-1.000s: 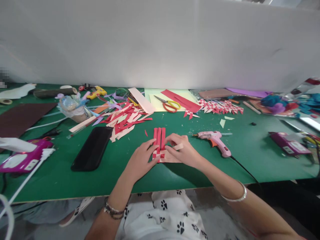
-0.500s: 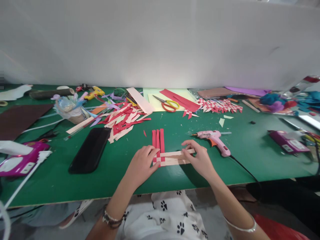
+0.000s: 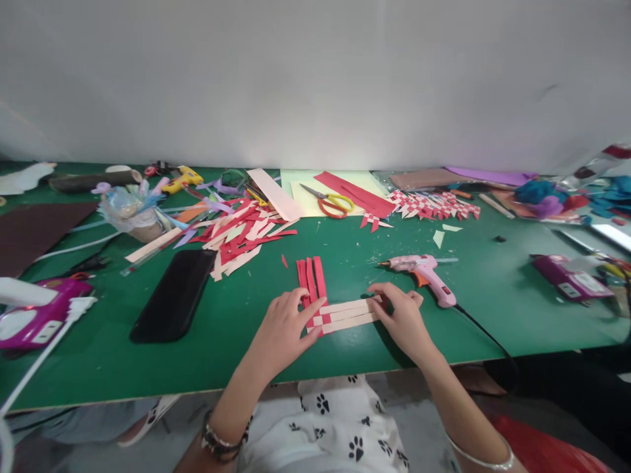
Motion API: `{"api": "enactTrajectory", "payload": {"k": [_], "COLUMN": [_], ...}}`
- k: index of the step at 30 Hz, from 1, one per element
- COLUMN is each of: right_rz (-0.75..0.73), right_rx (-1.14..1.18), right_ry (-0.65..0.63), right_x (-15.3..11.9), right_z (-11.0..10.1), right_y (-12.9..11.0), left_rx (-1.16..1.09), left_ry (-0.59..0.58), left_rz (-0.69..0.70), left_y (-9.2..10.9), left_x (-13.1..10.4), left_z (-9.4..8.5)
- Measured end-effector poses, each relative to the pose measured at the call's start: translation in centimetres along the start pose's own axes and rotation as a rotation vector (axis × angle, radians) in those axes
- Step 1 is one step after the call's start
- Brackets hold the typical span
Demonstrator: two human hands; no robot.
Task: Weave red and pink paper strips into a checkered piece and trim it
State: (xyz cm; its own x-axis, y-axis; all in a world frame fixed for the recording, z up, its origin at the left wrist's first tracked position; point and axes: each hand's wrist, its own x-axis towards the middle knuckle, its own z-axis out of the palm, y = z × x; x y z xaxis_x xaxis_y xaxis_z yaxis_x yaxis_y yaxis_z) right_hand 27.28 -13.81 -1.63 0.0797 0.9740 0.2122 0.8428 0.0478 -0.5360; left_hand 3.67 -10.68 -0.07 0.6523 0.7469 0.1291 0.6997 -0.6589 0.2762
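A small woven piece of red and cream paper strips point(image 3: 318, 321) lies on the green table in front of me, checkered at its lower left corner. Its red strips point(image 3: 311, 276) point away from me and its cream strips point(image 3: 350, 314) run to the right. My left hand point(image 3: 284, 326) grips the checkered corner, with the thumb at its near edge and a finger across the top. At the right ends of the cream strips, my right hand point(image 3: 403, 318) pinches them between thumb and fingers; the very tips are hidden.
A pink glue gun point(image 3: 426, 274) lies to the right, its cord running off the table edge. Left are a black phone point(image 3: 172, 295) and a heap of loose strips point(image 3: 241, 233). Behind sit scissors point(image 3: 328, 202) and finished woven pieces point(image 3: 434, 205). Purple devices point(image 3: 566, 279) flank both sides.
The woven piece has turned slightly and shifted a little toward me. My right hand has moved right along the cream strips, which now lie closer together.
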Motion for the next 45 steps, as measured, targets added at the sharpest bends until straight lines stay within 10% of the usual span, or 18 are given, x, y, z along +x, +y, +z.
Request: {"api": "enactTrajectory", "payload": {"k": [29,37,45], "right_rz": [0.005,-0.066,-0.173], "right_rx": [-0.096,-0.387,-0.117], "right_ry": [0.042,0.286,0.185], "right_x": [-0.1,-0.5,-3.0], "right_z": [0.6,0.3,-0.8], "right_y": [0.8,-0.6,-0.8], "left_rx": [-0.01,0.005,0.081], "left_ry": [-0.007,-0.01,0.107], "left_rz": [-0.016,-0.012,0.101], "left_y": [-0.1,-0.2,0.5], "left_x": [-0.1,-0.2,-0.4], "left_z": [0.2,0.3,0.2]}}
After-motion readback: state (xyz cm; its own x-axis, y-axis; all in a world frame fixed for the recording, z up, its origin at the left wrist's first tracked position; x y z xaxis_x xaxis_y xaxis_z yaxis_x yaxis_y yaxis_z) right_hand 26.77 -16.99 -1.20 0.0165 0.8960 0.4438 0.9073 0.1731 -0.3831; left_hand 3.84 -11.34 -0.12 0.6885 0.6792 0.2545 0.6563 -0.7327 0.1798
